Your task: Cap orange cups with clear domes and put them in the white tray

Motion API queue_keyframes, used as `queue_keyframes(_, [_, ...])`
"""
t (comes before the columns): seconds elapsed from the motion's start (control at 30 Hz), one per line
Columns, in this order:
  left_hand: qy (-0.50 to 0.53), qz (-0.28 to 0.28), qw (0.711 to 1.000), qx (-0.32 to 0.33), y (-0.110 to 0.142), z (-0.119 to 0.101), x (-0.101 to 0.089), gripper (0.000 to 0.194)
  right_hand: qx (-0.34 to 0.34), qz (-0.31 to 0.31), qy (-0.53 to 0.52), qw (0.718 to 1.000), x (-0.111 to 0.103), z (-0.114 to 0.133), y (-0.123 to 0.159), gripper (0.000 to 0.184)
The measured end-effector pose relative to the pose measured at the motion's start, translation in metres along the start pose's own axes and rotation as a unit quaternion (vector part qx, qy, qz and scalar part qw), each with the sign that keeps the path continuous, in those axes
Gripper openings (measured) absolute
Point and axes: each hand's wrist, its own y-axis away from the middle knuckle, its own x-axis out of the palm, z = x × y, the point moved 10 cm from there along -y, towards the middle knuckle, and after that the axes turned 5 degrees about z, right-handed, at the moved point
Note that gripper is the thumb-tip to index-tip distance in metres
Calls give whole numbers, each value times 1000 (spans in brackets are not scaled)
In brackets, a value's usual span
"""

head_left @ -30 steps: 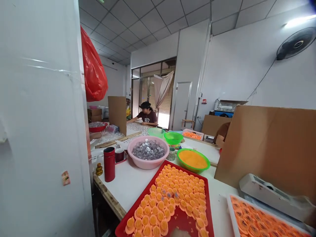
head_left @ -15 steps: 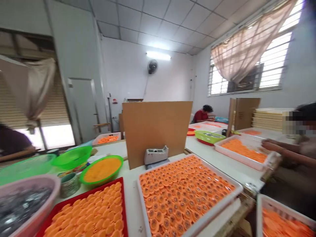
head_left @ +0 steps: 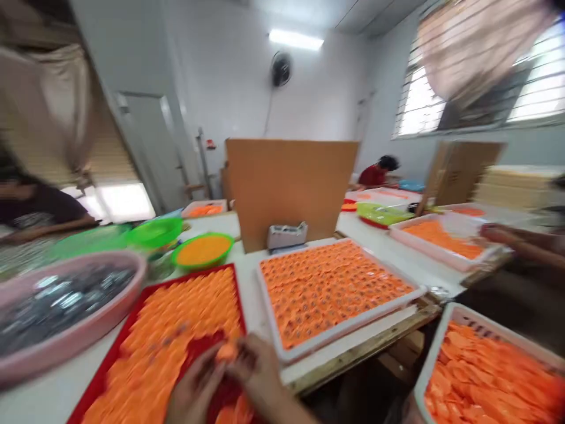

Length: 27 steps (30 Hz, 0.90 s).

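Observation:
Both of my hands meet over the near end of a red tray (head_left: 241, 294) full of round orange pieces (head_left: 154, 353). My left hand (head_left: 194, 383) pinches one small round orange disc (head_left: 226, 352) from the left. On its other side, the fingers of my right hand (head_left: 258, 371) close on the same disc. Bare red tray bottom shows around my hands, and a few loose orange pieces lie just below them. Motion blur hides the disc's details.
Right of the red tray stands a white tray (head_left: 282, 353) with rows of orange discs. A pink basin (head_left: 132, 300) of shiny clear pieces is at left. A white basket (head_left: 435, 347) of orange pieces stands at lower right. Cardboard (head_left: 291, 188) rises behind. Other people sit left and right.
The view has tilted down, so the trays and basket show more fully. My two hands have come into view at the bottom, holding an orange disc.

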Motion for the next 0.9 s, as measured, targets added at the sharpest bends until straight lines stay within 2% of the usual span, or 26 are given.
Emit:
queue_keyframes(0.07, [-24, 63, 997, 42, 3, -4, 4, 33, 25, 30, -45, 998, 5, -11, 6, 22])
queue_keyframes(0.13, [-30, 72, 994, 79, 7, -11, 0, 29, 44, 43, -81, 995, 4, -19, 10, 27])
queue_keyframes(0.27, [-11, 64, 992, 112, 23, -28, -1, 20, -17, 43, -77, 996, -2, 1, 18, 6])
queue_keyframes(0.4, [-38, 74, 986, 143, 40, -43, 0, 21, -39, 55, -66, 996, 3, 14, 26, 11])
queue_keyframes(0.57, [-168, 39, 961, 219, 51, -60, -8, 23, -115, 53, 10, 992, 5, 31, 34, 24])
queue_keyframes(0.7, [-210, 31, 934, 288, 58, -71, -7, 27, -185, 28, 107, 976, -1, 53, 43, 33])
queue_keyframes(0.83, [-210, 46, 930, 297, 59, -68, -4, 28, -225, 24, 163, 960, -1, 67, 50, 35])
queue_keyframes(0.9, [-194, 53, 939, 279, 57, -63, -4, 25, -216, 28, 161, 963, -1, 65, 49, 32])
